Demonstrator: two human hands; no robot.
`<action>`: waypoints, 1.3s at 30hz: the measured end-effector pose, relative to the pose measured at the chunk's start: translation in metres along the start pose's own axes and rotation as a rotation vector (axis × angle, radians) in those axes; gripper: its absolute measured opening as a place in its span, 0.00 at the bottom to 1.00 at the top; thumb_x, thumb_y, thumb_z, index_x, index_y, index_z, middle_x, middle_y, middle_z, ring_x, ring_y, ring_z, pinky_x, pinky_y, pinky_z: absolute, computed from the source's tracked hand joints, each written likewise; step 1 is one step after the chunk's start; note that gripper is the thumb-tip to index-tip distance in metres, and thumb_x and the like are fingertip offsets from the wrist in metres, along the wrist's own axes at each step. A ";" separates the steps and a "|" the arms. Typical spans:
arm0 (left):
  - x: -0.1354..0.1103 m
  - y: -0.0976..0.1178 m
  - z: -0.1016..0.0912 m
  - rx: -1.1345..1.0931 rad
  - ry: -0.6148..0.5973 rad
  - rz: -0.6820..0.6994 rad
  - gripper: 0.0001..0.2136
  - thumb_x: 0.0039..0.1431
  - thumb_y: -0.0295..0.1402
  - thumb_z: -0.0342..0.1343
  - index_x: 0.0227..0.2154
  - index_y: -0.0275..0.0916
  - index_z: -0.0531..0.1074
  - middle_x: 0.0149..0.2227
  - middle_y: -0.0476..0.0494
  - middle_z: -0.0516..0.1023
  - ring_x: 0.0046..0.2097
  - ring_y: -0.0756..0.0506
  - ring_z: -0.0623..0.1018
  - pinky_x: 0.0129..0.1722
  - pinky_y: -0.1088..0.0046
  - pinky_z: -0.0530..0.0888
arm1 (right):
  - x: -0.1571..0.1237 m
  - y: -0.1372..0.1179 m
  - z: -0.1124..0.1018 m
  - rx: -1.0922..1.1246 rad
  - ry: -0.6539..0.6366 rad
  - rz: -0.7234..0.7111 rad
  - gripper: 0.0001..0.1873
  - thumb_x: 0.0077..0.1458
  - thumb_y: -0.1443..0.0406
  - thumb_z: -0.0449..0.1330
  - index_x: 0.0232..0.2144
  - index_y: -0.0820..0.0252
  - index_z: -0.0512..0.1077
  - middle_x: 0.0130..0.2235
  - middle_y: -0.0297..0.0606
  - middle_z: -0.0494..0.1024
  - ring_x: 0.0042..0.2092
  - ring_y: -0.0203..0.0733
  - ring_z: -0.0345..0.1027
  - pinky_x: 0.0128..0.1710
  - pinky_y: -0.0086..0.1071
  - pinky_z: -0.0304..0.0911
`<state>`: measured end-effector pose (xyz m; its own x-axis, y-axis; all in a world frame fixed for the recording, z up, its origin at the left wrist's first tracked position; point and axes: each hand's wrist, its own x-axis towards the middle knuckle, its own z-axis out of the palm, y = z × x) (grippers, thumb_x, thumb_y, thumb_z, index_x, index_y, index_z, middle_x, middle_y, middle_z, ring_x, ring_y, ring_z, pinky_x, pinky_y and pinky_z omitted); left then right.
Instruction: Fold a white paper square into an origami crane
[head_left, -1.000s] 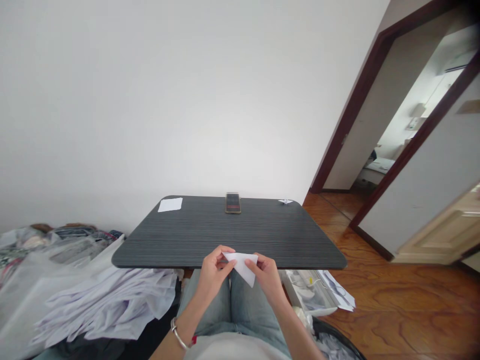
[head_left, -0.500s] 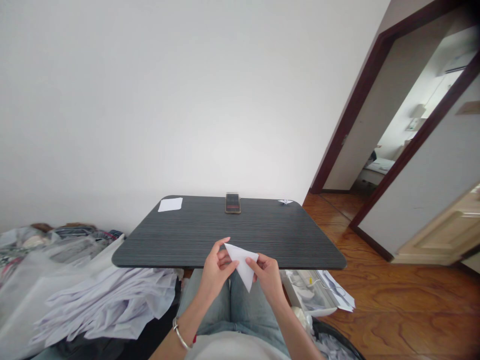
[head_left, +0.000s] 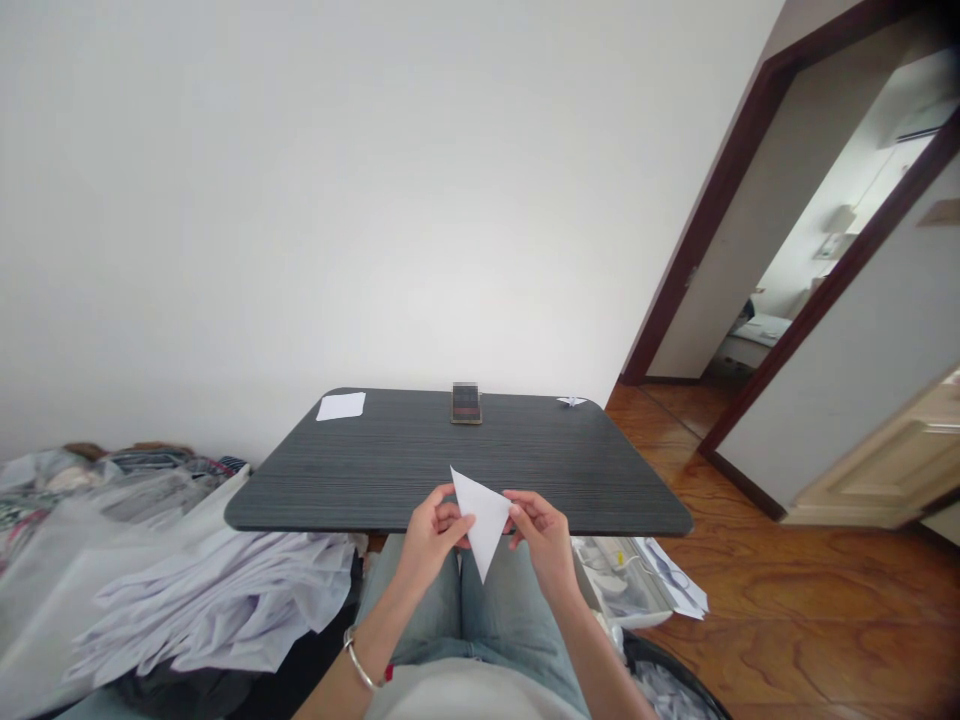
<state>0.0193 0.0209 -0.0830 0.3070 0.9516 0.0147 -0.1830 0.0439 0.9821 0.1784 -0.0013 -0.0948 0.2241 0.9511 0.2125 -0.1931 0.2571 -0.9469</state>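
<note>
I hold a white paper triangle over my lap, just at the near edge of the dark grey table. My left hand pinches its left side, fingers closed on the paper. My right hand pinches the right corner, also closed on it. One point of the triangle stands up, another points down toward my jeans. A silver bracelet sits on my left wrist.
At the table's far edge are a phone, a white sheet on the left and a small folded paper figure on the right. Piled white paper and clothes lie left; a tray of papers and wooden floor lie right.
The paper triangle has been turned in my hands, so that its upper point now stands up over the table edge. Both hands have shifted slightly to the right.
</note>
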 end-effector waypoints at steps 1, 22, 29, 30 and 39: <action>0.000 0.000 0.000 0.000 -0.005 0.001 0.24 0.45 0.36 0.61 0.44 0.34 0.61 0.25 0.49 0.74 0.29 0.46 0.77 0.26 0.74 0.73 | 0.001 0.000 -0.001 0.003 0.000 -0.003 0.14 0.44 0.58 0.63 0.32 0.61 0.74 0.19 0.31 0.71 0.22 0.34 0.64 0.14 0.23 0.60; -0.010 -0.001 0.014 0.005 -0.175 -0.089 0.28 0.42 0.30 0.63 0.48 0.35 0.59 0.24 0.50 0.75 0.25 0.47 0.76 0.26 0.72 0.72 | -0.001 -0.006 -0.002 -0.018 0.129 0.009 0.16 0.46 0.55 0.62 0.20 0.61 0.69 0.17 0.30 0.71 0.18 0.33 0.64 0.18 0.25 0.62; -0.009 -0.005 0.012 0.079 -0.187 -0.030 0.23 0.47 0.31 0.60 0.47 0.36 0.63 0.23 0.49 0.75 0.24 0.48 0.75 0.23 0.74 0.71 | 0.002 -0.004 -0.005 -0.027 0.065 0.021 0.14 0.44 0.56 0.64 0.27 0.62 0.72 0.18 0.30 0.72 0.19 0.33 0.64 0.18 0.25 0.63; -0.010 -0.005 0.011 0.080 -0.201 -0.027 0.22 0.47 0.31 0.60 0.47 0.36 0.63 0.24 0.48 0.75 0.24 0.48 0.75 0.23 0.75 0.71 | 0.002 -0.004 -0.005 -0.027 0.058 0.013 0.14 0.43 0.56 0.65 0.28 0.61 0.72 0.18 0.30 0.72 0.19 0.33 0.64 0.18 0.26 0.63; -0.014 0.001 0.009 0.131 -0.304 0.001 0.22 0.49 0.29 0.57 0.50 0.36 0.65 0.29 0.44 0.77 0.28 0.47 0.75 0.26 0.74 0.70 | 0.005 -0.007 -0.010 -0.076 0.018 -0.051 0.10 0.42 0.60 0.66 0.24 0.60 0.71 0.21 0.30 0.71 0.21 0.33 0.63 0.19 0.26 0.62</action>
<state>0.0231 0.0048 -0.0804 0.5755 0.8162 0.0517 -0.0676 -0.0155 0.9976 0.1907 0.0002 -0.0895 0.2496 0.9336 0.2572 -0.1085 0.2909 -0.9506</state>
